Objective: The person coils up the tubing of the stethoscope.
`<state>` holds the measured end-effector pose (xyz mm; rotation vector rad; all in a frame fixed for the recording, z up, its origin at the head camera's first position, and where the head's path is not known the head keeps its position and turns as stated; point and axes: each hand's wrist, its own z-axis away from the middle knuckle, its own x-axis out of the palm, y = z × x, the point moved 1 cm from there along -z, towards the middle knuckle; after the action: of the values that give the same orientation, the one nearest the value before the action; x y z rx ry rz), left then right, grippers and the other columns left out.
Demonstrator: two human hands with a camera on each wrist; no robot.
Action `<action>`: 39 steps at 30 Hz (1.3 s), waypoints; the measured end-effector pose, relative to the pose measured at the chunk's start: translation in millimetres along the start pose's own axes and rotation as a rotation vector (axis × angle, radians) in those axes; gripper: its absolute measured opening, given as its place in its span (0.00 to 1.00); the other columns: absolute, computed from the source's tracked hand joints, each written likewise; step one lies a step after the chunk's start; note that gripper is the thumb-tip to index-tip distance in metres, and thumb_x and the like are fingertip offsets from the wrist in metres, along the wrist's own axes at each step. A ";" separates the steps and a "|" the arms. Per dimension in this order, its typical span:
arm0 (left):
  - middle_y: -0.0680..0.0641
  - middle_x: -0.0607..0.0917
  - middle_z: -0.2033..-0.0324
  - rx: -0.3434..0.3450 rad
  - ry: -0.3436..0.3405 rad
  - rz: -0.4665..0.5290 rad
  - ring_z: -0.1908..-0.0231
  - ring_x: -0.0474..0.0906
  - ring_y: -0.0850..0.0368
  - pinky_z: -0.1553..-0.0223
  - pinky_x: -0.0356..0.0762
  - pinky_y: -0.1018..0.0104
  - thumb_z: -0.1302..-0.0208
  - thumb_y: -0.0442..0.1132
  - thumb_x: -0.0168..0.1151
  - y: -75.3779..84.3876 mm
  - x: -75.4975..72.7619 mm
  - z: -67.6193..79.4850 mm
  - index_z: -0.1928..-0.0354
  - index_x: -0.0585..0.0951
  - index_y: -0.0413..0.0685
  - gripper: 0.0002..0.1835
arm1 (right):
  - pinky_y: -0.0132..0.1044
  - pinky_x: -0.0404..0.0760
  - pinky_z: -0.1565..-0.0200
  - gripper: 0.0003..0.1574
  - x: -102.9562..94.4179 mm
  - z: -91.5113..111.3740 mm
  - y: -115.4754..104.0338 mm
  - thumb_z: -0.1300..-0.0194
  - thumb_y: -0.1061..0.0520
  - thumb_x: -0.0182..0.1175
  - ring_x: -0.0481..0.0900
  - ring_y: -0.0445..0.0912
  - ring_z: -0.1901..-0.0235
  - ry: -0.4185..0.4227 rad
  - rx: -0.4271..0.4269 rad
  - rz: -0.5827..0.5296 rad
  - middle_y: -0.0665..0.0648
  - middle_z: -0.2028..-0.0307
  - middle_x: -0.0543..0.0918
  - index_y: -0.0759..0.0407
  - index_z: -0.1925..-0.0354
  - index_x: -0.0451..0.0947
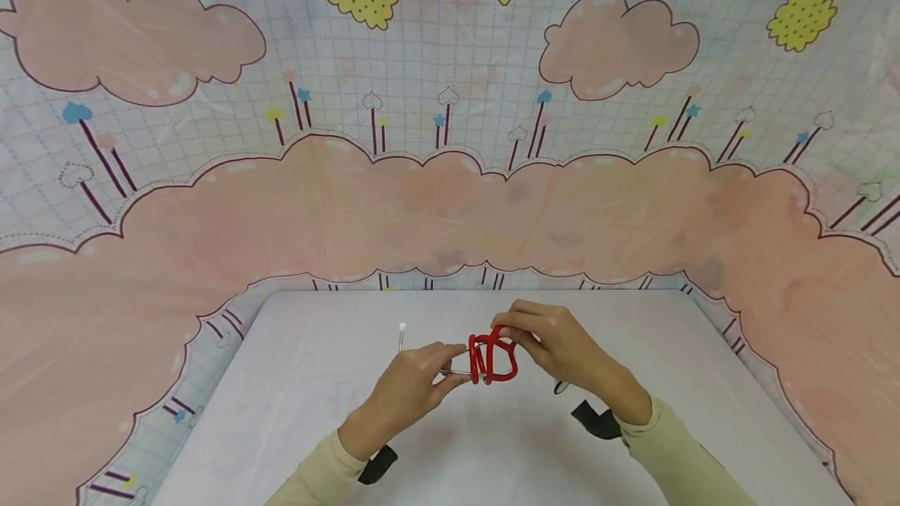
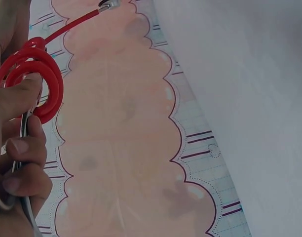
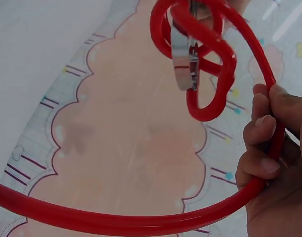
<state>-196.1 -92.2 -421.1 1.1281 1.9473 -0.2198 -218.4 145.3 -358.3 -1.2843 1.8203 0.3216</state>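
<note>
left hand [image 1: 411,383] grips shiny metal tool [image 2: 24,126], right hand [image 1: 562,340] pinches glossy coiled red cord [image 3: 227,64].

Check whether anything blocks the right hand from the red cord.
Nothing visible stands in the way: the right hand grips the red cord directly, fingers and thumb on it. The left hand is off to the cord's other side, holding the metal piece.

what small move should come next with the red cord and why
Perhaps the right hand, holding the red cord, should gently draw it snug: a loop stands slack from the metal piece, which the left hand grips.
</note>
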 end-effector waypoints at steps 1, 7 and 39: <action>0.50 0.89 0.66 0.002 -0.008 0.012 0.71 0.86 0.64 0.67 0.80 0.78 0.46 0.42 0.74 0.4 -0.1 0.0 0.51 0.82 0.42 0.22 | 0.24 0.82 0.66 0.13 0.3 0.0 0.8 0.41 0.65 0.68 0.80 0.39 0.70 -0.004 0.008 -0.003 0.51 0.67 0.84 0.60 0.55 0.84; 0.52 0.89 0.65 0.024 -0.047 0.048 0.71 0.86 0.65 0.65 0.80 0.79 0.48 0.42 0.75 2.9 -0.2 -0.2 0.51 0.82 0.44 0.22 | 0.26 0.82 0.66 0.13 2.5 0.1 6.1 0.42 0.64 0.69 0.81 0.39 0.69 -0.031 0.048 -0.022 0.49 0.68 0.84 0.58 0.56 0.85; 0.54 0.81 0.74 -0.007 0.027 0.289 0.75 0.69 0.67 0.74 0.71 0.83 0.47 0.41 0.74 2.6 -4.3 1.2 0.49 0.84 0.45 0.22 | 0.30 0.83 0.61 0.13 33.3 20.7 29.9 0.31 0.62 0.59 0.82 0.44 0.62 -0.108 0.353 -0.381 0.57 0.60 0.87 0.59 0.50 0.83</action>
<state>-192.4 -94.1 -418.0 1.3965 1.7803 -0.0415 -237.1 150.1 -403.7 -1.2973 1.4247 -0.1324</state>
